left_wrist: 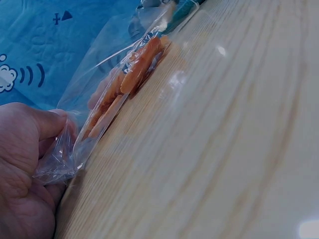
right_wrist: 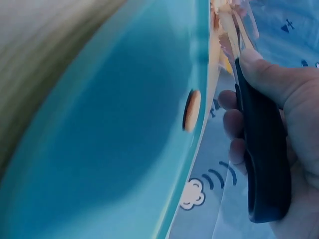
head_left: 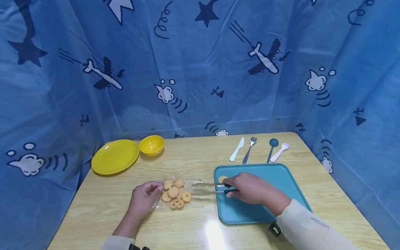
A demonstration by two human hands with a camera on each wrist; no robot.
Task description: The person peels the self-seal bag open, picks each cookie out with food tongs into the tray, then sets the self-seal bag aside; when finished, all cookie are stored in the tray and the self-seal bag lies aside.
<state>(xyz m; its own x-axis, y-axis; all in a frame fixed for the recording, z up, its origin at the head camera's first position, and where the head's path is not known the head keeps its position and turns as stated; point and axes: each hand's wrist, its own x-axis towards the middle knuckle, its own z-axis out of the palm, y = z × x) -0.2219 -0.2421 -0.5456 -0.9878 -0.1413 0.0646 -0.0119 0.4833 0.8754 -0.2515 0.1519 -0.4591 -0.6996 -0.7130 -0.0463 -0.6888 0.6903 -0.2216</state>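
Note:
My left hand [head_left: 144, 198] pinches the left edge of a clear plastic bag [left_wrist: 67, 149] lying on the table. Several golden cookies [head_left: 173, 192] of different shapes are inside the bag, and the left wrist view shows them edge-on. In my right hand [head_left: 250, 189] is a pair of tongs [right_wrist: 261, 149] with black handles, gripped between thumb and curled fingers. The metal arms of the tongs point left, spread apart, their tips over the bag's right end close to the cookies. One round cookie [right_wrist: 192, 110] lies on the blue tray [head_left: 250, 217], near its left rim, beneath the right hand.
A yellow plate [head_left: 115, 157] and a yellow bowl [head_left: 151, 145] stand at the back left. Behind the tray lie a pale knife [head_left: 236, 149], a fork [head_left: 249, 150], a dark spoon [head_left: 272, 147] and a light pink spoon [head_left: 280, 152]. A blue patterned curtain [head_left: 193, 86] surrounds the table.

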